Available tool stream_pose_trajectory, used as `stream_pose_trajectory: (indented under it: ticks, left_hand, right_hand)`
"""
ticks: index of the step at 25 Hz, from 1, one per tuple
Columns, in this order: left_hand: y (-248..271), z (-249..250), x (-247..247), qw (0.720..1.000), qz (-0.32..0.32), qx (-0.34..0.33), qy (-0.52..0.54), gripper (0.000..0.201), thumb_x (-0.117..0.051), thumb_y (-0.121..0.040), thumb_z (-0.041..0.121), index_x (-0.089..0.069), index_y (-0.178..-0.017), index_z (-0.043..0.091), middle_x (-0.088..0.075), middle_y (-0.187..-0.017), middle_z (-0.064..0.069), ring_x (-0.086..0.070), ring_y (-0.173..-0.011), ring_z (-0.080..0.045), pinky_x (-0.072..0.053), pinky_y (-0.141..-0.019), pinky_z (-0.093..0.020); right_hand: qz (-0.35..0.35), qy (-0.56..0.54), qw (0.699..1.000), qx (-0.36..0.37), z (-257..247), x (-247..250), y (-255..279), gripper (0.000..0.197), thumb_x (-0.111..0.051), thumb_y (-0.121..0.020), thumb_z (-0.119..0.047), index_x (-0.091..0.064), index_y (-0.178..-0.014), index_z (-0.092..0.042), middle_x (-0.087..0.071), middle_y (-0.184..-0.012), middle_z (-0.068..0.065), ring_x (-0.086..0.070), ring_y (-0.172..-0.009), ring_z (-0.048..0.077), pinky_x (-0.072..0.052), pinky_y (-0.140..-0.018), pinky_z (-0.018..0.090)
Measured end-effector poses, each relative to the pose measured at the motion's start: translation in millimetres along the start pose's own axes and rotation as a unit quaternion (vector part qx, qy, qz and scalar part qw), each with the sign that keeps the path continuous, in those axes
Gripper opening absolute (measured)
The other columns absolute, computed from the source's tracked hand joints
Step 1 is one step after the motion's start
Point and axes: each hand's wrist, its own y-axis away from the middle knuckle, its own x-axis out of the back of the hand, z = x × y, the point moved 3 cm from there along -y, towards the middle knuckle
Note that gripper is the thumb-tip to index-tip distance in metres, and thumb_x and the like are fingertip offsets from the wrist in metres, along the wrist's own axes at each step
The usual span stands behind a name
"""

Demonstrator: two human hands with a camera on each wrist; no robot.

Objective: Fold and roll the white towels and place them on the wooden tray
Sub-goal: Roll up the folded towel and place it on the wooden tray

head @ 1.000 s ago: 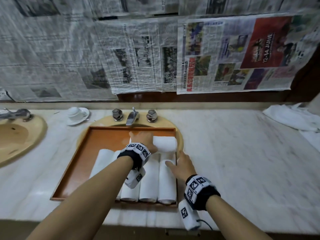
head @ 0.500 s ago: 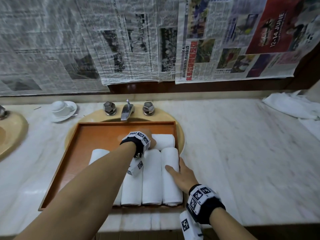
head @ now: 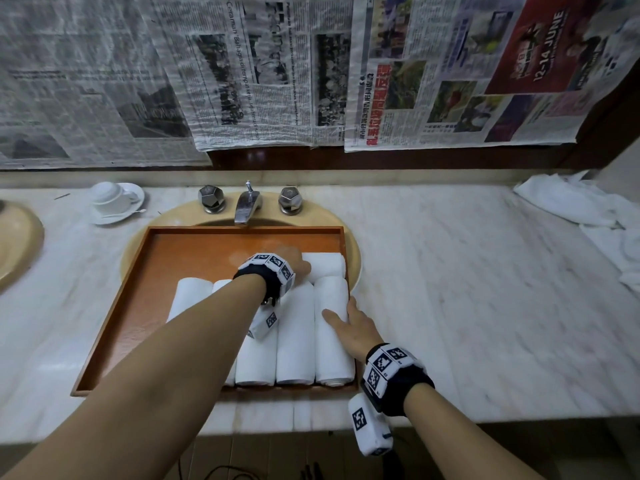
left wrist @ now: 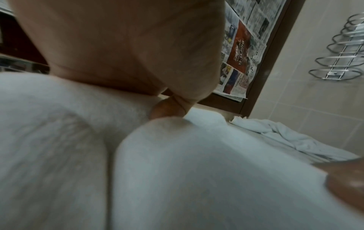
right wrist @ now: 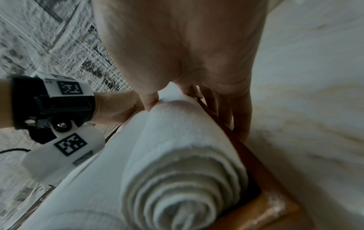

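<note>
Head view, step: I judge I am seating the crosswise roll (head: pixel 325 266) at the far end of the wooden tray (head: pixel 194 258), which sits over the basin on the counter (head: pixel 467 289); best done by pressing it flush against the ends of the lengthwise rolls without loosening its wrap.
Head view, left hand (head: pixel 294 263): it rests on the crosswise roll; the wrist band hides my fingers, so I cannot tell how far they curl.
Head view, right hand (head: pixel 349 323): fingers fairly straight, thumb on the rightmost roll (head: pixel 332 341), steadying it against the tray's right rim.
Head view, remaining: loose towels (head: pixel 571 206) lie well apart at the counter's far right.
Left wrist view: my palm (left wrist: pixel 128 46) presses down on white terry; fingers are mostly out of sight.
Right wrist view: the rightmost roll's spiral end (right wrist: pixel 183 194) faces the camera; my fingers (right wrist: pixel 236 116) run outside the rim, thumb on the roll.
</note>
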Motion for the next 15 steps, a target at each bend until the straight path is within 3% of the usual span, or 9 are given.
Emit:
stream_pose_trajectory:
  ticks: [2, 4, 8, 12, 15]
  left_hand:
    - [2.4, 3.7, -2.0, 1.000, 0.001, 0.024, 0.002, 0.044, -0.043, -0.092, 0.030, -0.055, -0.128, 0.007, -0.046, -0.133, -0.014, -0.041, -0.124, -0.032, -0.036, -0.101, -0.042]
    - [6.1, 5.7, -4.7, 0.999, 0.007, 0.041, 0.022, 0.053, -0.045, -0.092, 0.033, -0.045, -0.140, 0.011, -0.034, -0.145, -0.013, -0.026, -0.137, -0.033, -0.023, -0.112, -0.053]
    - [11.4, -1.5, -8.5, 0.996, 0.036, 0.020, 0.083, 0.063, -0.049, -0.086, 0.050, -0.040, -0.142, 0.023, -0.035, -0.150, -0.008, -0.026, -0.139, -0.031, -0.019, -0.110, -0.059]
    - [18.2, -2.0, -16.2, 0.995, 0.035, 0.004, 0.098, 0.056, -0.039, -0.091, 0.048, -0.040, -0.141, 0.021, -0.033, -0.152, -0.005, -0.022, -0.142, -0.028, -0.004, -0.112, -0.065]
    - [23.7, -2.9, -13.6, 0.993, 0.045, -0.001, 0.111, 0.055, -0.035, -0.095, 0.049, -0.041, -0.142, 0.020, -0.033, -0.154, -0.006, -0.022, -0.145, -0.024, 0.008, -0.112, -0.061]
  right_hand:
    - [0.000, 0.009, 1.000, -0.002, 0.4, 1.6, -1.5, 0.087, -0.046, -0.087, -0.065, -0.012, -0.153, -0.020, -0.042, -0.147, 0.012, -0.043, -0.131, 0.031, -0.036, -0.108, 0.045]
    - [-0.001, 0.015, 1.000, -0.005, 1.8, 2.4, -1.7, 0.085, -0.047, -0.089, -0.063, -0.012, -0.154, -0.019, -0.041, -0.147, 0.012, -0.042, -0.132, 0.031, -0.036, -0.109, 0.045]
    - [0.000, 0.026, 1.000, -0.004, 1.3, 2.5, -0.3, 0.086, -0.046, -0.091, -0.060, -0.008, -0.155, -0.017, -0.038, -0.149, 0.013, -0.039, -0.134, 0.031, -0.034, -0.110, 0.044]
    - [0.011, 0.033, 0.999, -0.001, -2.8, 2.8, 1.7, 0.085, -0.046, -0.093, -0.057, -0.005, -0.155, -0.015, -0.036, -0.150, 0.014, -0.039, -0.135, 0.030, -0.033, -0.110, 0.042]
    - [0.014, 0.025, 1.000, -0.005, -3.2, 3.1, 1.9, 0.086, -0.047, -0.093, -0.057, -0.006, -0.155, -0.015, -0.036, -0.151, 0.013, -0.039, -0.135, 0.031, -0.034, -0.110, 0.043]
